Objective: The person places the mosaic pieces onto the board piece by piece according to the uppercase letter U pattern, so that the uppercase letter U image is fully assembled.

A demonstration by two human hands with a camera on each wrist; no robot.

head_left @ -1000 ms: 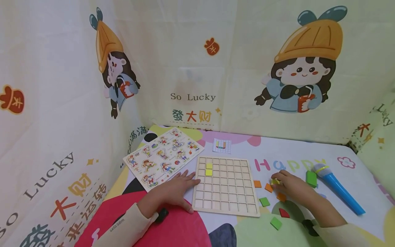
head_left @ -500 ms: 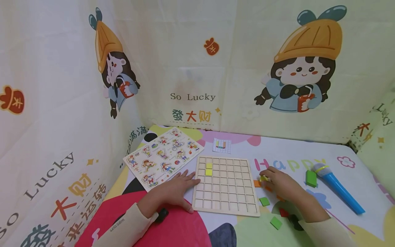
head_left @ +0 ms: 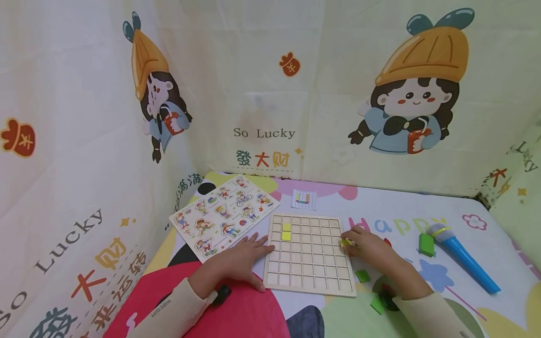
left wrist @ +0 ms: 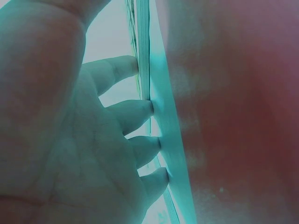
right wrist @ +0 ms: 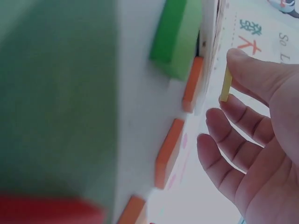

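Note:
A wooden grid board [head_left: 313, 263] lies in the middle of the table, with two yellow square tiles [head_left: 286, 231] in its upper left cells. My left hand [head_left: 242, 258] rests at the board's left side, its spread fingers touching the edge, as the left wrist view also shows. Between thumb and index finger, my right hand [head_left: 368, 245] pinches a yellow tile [right wrist: 226, 85] at the board's right edge. Beneath that hand, orange tiles [right wrist: 169, 153] lie on the table, mostly hidden from the head view. Green tiles [head_left: 362, 276] lie nearer to me.
A puzzle board with cartoon figures [head_left: 224, 213] lies at the back left. Behind the grid board is a small pattern card [head_left: 304, 200]. To the right are a green block [head_left: 426, 245] and a blue toy microphone [head_left: 467, 263]. Printed cloth walls [head_left: 270, 94] stand around the table.
My right hand has moved left from among the loose tiles to the grid board's right edge, carrying the yellow tile. The left hand has stayed in place.

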